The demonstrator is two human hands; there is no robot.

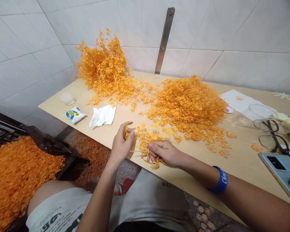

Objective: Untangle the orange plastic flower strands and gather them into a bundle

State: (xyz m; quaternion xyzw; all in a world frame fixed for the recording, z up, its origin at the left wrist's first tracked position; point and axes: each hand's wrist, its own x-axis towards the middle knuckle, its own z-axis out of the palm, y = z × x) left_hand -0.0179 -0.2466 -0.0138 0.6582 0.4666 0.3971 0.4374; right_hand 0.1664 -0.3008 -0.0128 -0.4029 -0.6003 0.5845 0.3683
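My left hand (120,145) pinches a small orange plastic sprig (126,131) between thumb and fingers at the near edge of the wooden table (234,161). My right hand (165,152), with a blue wristband (219,181) on its wrist, is closed on a tangle of orange plastic sprigs (147,145) lying on the table. A large heap of the same orange sprigs (188,104) lies just beyond my hands. A second heap (106,69) leans against the tiled wall at the back left.
A crumpled white tissue (102,116), a small snack packet (74,115) and a clear lid (67,98) lie at the left. Glasses (270,132), a phone (282,169) and white paper (239,101) are at the right. A mass of orange sprigs (16,174) fills a container on the floor at left.
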